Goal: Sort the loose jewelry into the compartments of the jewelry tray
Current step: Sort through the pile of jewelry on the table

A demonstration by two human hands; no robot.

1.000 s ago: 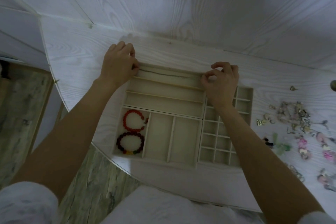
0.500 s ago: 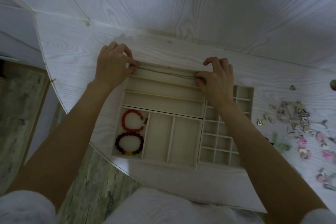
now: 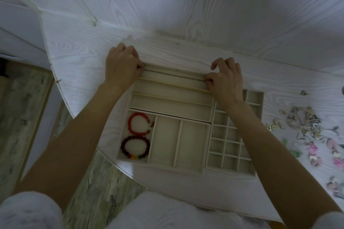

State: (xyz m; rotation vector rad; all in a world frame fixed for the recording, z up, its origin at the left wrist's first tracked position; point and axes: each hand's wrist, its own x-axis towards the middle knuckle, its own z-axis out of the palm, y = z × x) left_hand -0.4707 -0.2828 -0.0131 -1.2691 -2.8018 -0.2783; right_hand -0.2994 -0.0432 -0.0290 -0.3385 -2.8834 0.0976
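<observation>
Since half a second ago: right hand [image 3: 226, 82] drawn slightly back from the far rail, index finger now lifted; thin chain [image 3: 173, 74] lower in its slot, stretched flat.

Head view, centre frame. Left hand [image 3: 121, 67] at upper left corner of jewelry tray [image 3: 186, 170], fingers curled, pinching left end of chain against the tray corner. Right hand at right end of the farthest long compartment, thumb and a curled finger pinching the chain's right end; other fingers loosely raised. Chain taut, running end to end along the farthest long slot, just inside the far wall.

Lower left compartment: red bead bracelet [image 3: 138, 123] above, dark bead bracelet [image 3: 135, 147] below, just touching. Small-cell section at right of tray partly hidden by right forearm.

Right edge of frame: loose jewelry pile [image 3: 305, 122] on white table [image 3: 78, 57], well apart from both hands.
</observation>
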